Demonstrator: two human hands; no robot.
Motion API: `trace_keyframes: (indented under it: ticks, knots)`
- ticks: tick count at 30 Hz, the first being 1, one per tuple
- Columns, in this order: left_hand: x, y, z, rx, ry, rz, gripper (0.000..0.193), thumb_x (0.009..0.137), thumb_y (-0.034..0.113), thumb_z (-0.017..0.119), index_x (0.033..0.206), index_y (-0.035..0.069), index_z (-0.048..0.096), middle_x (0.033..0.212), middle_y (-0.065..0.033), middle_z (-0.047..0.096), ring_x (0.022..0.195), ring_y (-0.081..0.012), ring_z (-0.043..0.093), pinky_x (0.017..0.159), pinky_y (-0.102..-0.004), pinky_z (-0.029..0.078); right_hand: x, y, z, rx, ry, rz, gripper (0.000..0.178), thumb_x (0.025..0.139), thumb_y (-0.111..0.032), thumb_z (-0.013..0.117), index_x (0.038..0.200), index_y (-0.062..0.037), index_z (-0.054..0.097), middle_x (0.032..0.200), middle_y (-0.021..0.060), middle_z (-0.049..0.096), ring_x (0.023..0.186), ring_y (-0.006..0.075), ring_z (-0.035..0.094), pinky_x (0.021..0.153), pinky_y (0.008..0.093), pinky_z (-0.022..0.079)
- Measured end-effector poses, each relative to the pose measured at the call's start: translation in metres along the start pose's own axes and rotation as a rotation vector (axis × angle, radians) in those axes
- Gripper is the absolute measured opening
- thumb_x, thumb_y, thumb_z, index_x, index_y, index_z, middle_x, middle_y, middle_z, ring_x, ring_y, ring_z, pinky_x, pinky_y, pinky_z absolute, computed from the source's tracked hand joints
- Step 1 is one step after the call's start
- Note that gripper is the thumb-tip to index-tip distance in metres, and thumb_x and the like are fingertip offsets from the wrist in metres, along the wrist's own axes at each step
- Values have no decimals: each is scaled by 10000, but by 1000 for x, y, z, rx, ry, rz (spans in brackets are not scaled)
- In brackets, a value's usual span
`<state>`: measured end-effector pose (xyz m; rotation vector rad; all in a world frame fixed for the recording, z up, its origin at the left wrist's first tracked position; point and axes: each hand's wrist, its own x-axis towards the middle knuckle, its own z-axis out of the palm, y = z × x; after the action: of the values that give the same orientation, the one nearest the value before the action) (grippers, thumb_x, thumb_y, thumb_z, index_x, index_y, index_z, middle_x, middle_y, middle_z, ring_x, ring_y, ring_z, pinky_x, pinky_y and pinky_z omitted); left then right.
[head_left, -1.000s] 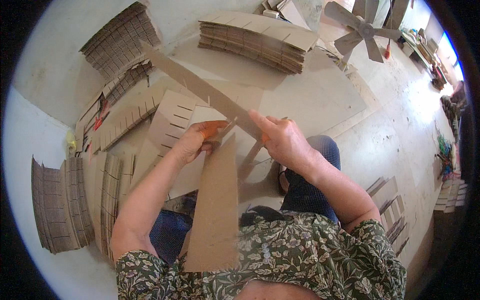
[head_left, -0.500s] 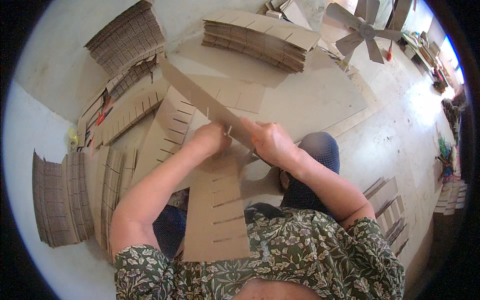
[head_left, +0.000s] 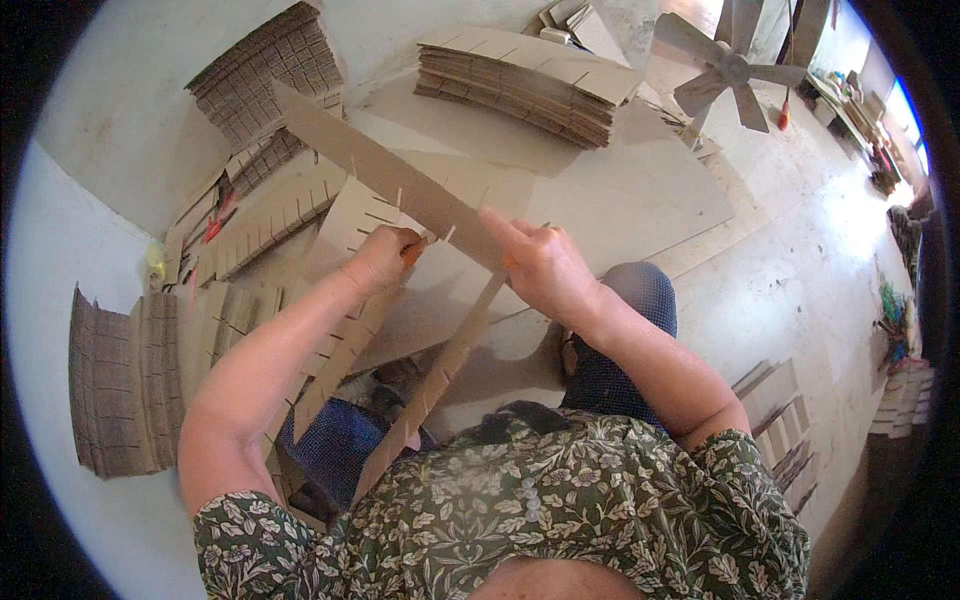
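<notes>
My right hand (head_left: 548, 268) is closed around the near end of a long brown cardboard strip (head_left: 400, 185), its index finger lying along the face. That strip reaches up to the far left, with narrow slots along its lower edge. A second cardboard strip (head_left: 428, 385) hangs crosswise from it near my right hand, slanting down toward my lap, seen nearly edge-on. My left hand (head_left: 385, 252) pinches the upper end of another slotted cardboard strip (head_left: 345, 365), which slopes down over my left knee. Orange wrapping shows on fingers of both hands.
Stacks of slotted cardboard (head_left: 520, 90) stand at the far side, with a darker stack (head_left: 270, 75) by the wall and another stack (head_left: 125, 385) at left. A fan (head_left: 735, 68) stands far right. Cardboard pieces (head_left: 780, 430) lie on the floor at right.
My left hand has moved left, away from the crossing of the strips, to another slotted strip. The hanging strip has turned from face-on to nearly edge-on. My right hand keeps its hold.
</notes>
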<state>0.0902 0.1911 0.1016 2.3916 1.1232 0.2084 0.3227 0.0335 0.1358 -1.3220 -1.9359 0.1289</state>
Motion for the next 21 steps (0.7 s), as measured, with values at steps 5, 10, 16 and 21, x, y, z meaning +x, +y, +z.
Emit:
trace_keyframes:
  ticks: [5,10,16,21]
  knots:
    - [-1,31,-10,-456,-6,-317,201,879,133,552,919,-51,623,715,-105,633,585,-163,613,499,-291,505,-5,-3,-7,13,32,13,521,724,28,538,1240,-35,495,823,217,615,693,406,606,624,451,504]
    - [-11,65,3,-583,-58,-294,178,899,117,532,896,-26,639,686,-70,612,545,-130,561,482,-279,471,-6,7,0,-65,-98,89,479,750,-3,535,1226,-34,492,816,207,619,716,396,614,622,458,505]
    - [-14,71,11,-622,43,-300,171,910,96,515,904,-24,637,687,-49,602,537,-114,543,473,-264,448,-3,9,2,-25,-73,109,457,758,-7,538,1208,-78,505,827,215,620,723,415,605,637,467,502]
    - [-9,71,14,-648,-12,-261,174,907,96,505,896,-15,639,700,-60,626,553,-123,569,489,-261,458,1,4,6,-58,-123,121,467,746,3,542,1205,-75,511,779,204,610,702,407,604,617,459,503]
